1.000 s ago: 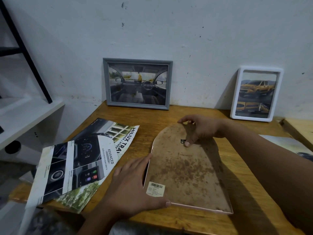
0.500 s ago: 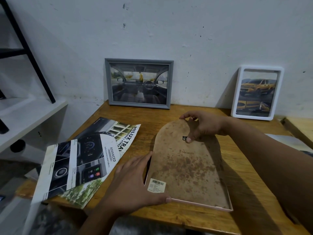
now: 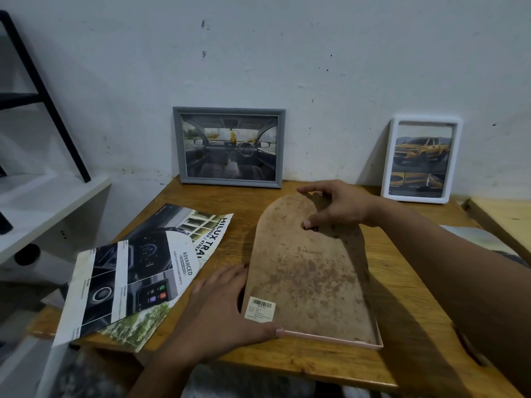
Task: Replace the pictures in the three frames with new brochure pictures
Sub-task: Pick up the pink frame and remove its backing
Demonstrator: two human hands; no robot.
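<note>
I count two brochures [image 3: 135,271] overlapped at left, reading "HILUX" and "ADVANCED". Three frames: grey frame [image 3: 229,147] and white frame [image 3: 421,160] lean on the wall; the arched frame [image 3: 310,271] lies face-down on the table [image 3: 416,334], barcode sticker [image 3: 260,308] showing. My left hand [image 3: 218,314] presses its near corner, fingers flat, together. My right hand [image 3: 337,206] pinches its top edge.
</note>
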